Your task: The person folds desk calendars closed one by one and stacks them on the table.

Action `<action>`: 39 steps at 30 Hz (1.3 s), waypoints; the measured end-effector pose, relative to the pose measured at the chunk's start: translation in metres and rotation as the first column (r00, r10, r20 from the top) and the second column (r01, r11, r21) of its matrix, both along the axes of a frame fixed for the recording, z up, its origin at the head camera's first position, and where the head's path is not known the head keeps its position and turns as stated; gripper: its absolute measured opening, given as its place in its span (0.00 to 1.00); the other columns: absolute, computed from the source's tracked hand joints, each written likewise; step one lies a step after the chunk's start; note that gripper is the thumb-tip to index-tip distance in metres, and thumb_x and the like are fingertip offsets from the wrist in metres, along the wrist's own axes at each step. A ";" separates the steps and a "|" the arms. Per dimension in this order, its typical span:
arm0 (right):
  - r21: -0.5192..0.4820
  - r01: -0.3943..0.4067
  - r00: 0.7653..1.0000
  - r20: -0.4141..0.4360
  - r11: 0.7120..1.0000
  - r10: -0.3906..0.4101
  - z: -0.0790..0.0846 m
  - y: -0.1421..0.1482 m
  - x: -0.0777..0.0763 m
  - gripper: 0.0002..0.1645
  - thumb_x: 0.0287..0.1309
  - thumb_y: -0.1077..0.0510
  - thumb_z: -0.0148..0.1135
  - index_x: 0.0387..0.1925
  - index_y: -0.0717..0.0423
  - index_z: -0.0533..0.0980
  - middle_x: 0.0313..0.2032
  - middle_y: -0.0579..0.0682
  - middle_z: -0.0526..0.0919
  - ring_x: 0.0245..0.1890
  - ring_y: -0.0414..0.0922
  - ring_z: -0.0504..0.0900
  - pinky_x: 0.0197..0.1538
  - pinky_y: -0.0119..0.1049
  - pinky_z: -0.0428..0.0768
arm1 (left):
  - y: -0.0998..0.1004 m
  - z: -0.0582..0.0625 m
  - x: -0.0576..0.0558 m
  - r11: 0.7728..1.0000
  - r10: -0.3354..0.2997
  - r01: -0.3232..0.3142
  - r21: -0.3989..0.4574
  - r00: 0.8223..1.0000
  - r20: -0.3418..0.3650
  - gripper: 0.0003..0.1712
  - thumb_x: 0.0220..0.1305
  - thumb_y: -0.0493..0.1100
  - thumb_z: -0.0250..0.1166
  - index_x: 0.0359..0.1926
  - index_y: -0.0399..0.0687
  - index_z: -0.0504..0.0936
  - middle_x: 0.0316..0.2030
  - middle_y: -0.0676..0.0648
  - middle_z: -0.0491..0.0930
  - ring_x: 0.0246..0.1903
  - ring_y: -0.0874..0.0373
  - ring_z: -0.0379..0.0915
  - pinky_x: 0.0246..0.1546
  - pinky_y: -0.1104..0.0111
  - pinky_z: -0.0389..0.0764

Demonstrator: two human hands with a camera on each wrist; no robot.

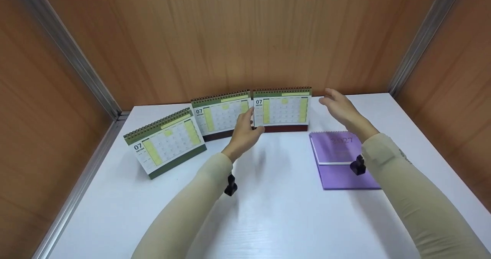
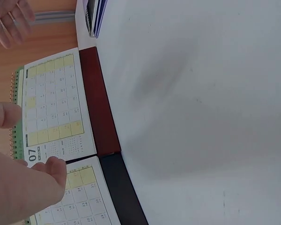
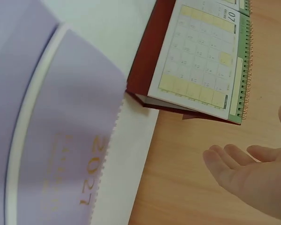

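Note:
A spiral-bound desk calendar with a dark red base (image 1: pixel 285 128) stands upright at the back, its page showing 07. Directly left of it stands a second calendar (image 1: pixel 222 115) with a dark base, and a third calendar (image 1: pixel 168 144) with a green base is angled at the far left. My left hand (image 1: pixel 243 130) hovers in front of the seam between the red-based and dark-based calendars, thumb and fingers apart. Right of the red-based calendar, my right hand (image 1: pixel 341 107) is raised with loosely bent fingers; in the right wrist view a gap separates it from the calendar.
A purple calendar (image 1: pixel 333 176) marked 2027 lies on the white table (image 1: pixel 268 213) beneath my right forearm. Wood-patterned panels (image 1: pixel 245 36) enclose the back and sides, with metal posts at the corners. Each wrist carries a small black device.

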State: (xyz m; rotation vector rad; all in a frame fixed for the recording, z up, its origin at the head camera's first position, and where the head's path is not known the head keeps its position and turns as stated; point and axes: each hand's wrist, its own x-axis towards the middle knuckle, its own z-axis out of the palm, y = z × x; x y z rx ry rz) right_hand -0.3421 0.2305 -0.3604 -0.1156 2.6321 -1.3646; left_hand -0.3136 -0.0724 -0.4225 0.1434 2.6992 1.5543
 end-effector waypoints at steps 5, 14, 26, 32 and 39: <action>-0.082 0.042 0.999 0.023 0.996 -0.040 0.002 -0.007 -0.014 0.45 0.82 0.44 0.42 0.86 0.59 0.39 0.84 0.63 0.49 0.82 0.62 0.52 0.81 0.61 0.54 | -0.002 -0.003 -0.008 1.000 0.013 -0.013 0.004 1.000 0.028 0.48 0.73 0.45 0.63 0.86 0.50 0.50 0.77 0.41 0.57 0.73 0.47 0.62 0.76 0.54 0.66; -0.237 0.117 0.990 0.098 0.964 -0.096 -0.011 -0.021 -0.037 0.43 0.83 0.44 0.39 0.86 0.60 0.41 0.84 0.61 0.47 0.82 0.61 0.53 0.82 0.54 0.57 | -0.005 -0.017 -0.016 0.998 0.060 -0.063 0.028 0.995 0.079 0.48 0.74 0.45 0.64 0.87 0.52 0.49 0.80 0.41 0.53 0.79 0.46 0.54 0.80 0.52 0.57; -0.380 0.177 0.977 0.177 0.908 -0.117 -0.033 -0.029 -0.053 0.42 0.83 0.40 0.29 0.84 0.60 0.49 0.83 0.63 0.46 0.83 0.62 0.47 0.84 0.55 0.50 | 0.007 -0.026 -0.021 0.998 0.056 -0.059 0.027 0.993 0.107 0.49 0.74 0.46 0.64 0.87 0.55 0.47 0.82 0.42 0.52 0.81 0.47 0.49 0.82 0.53 0.53; -0.377 0.181 0.974 0.197 0.908 -0.112 -0.038 -0.028 -0.057 0.41 0.83 0.40 0.26 0.83 0.61 0.52 0.82 0.62 0.51 0.81 0.61 0.52 0.83 0.55 0.53 | 0.012 -0.029 -0.023 0.998 0.058 -0.061 0.024 0.992 0.116 0.49 0.75 0.46 0.64 0.87 0.53 0.46 0.85 0.44 0.45 0.84 0.48 0.40 0.83 0.53 0.48; -0.451 0.154 0.975 0.214 0.879 -0.062 -0.039 -0.029 -0.058 0.40 0.84 0.39 0.27 0.82 0.59 0.56 0.81 0.62 0.55 0.80 0.60 0.57 0.82 0.55 0.56 | 0.012 -0.029 -0.026 0.997 0.064 -0.068 0.037 0.993 0.099 0.49 0.74 0.43 0.64 0.87 0.51 0.47 0.84 0.42 0.48 0.83 0.47 0.44 0.82 0.54 0.49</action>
